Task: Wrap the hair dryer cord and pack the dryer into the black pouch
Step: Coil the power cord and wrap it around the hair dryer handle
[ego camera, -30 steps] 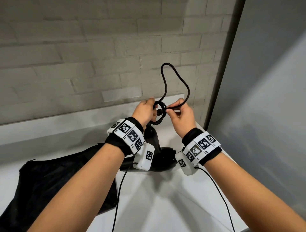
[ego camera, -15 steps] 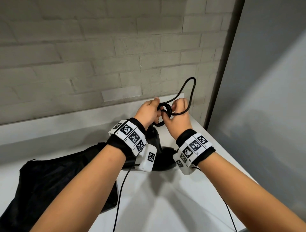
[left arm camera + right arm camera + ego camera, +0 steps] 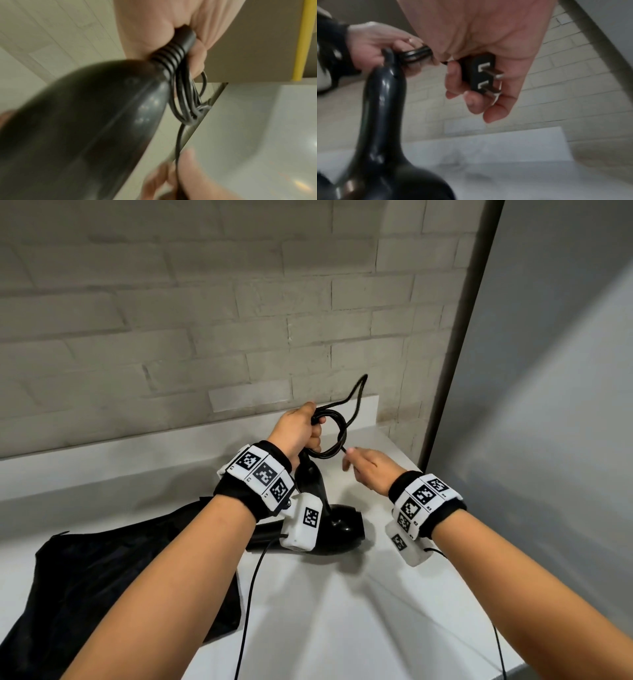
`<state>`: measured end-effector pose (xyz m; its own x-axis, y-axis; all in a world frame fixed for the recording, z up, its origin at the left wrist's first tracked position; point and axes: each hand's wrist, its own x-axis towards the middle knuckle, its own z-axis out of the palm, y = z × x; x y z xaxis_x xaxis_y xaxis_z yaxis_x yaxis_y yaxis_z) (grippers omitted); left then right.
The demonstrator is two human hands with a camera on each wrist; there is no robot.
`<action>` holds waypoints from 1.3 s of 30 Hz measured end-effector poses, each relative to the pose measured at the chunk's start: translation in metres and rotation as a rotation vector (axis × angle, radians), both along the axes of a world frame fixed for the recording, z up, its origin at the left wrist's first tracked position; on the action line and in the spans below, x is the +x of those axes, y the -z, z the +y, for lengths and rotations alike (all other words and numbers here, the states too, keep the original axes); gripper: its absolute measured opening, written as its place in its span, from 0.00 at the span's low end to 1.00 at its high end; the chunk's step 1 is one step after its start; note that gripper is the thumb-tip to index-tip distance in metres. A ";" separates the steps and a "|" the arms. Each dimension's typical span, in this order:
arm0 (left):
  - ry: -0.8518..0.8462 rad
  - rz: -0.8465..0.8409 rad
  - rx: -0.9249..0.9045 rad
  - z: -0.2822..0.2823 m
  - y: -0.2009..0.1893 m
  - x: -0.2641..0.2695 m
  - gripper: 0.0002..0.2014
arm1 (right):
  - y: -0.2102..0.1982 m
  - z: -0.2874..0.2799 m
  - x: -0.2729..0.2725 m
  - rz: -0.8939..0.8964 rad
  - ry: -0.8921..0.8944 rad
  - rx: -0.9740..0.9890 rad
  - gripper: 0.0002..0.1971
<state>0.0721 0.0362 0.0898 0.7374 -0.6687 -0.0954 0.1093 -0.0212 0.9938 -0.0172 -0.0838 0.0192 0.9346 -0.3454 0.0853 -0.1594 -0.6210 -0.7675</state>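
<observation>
R wrist cam only: plug (image 3: 482, 73) in right hand (image 3: 488, 47); head cam hides it.

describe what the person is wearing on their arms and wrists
Both forearms are bare, no sleeves. The left hand and right hand each have a black wristband carrying white blocks printed with black square codes, a white box hanging beneath, and a thin black cable trailing back.

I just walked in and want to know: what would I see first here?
First, the glossy black plastic hair dryer on the white counter, its handle end held up by the left hand together with the coiled black cord. Beside it, the right hand holds the black two-pronged plug.
</observation>
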 end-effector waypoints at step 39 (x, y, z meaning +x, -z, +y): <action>0.112 0.034 -0.093 0.014 0.002 0.000 0.14 | -0.018 0.002 0.004 -0.074 -0.210 0.751 0.10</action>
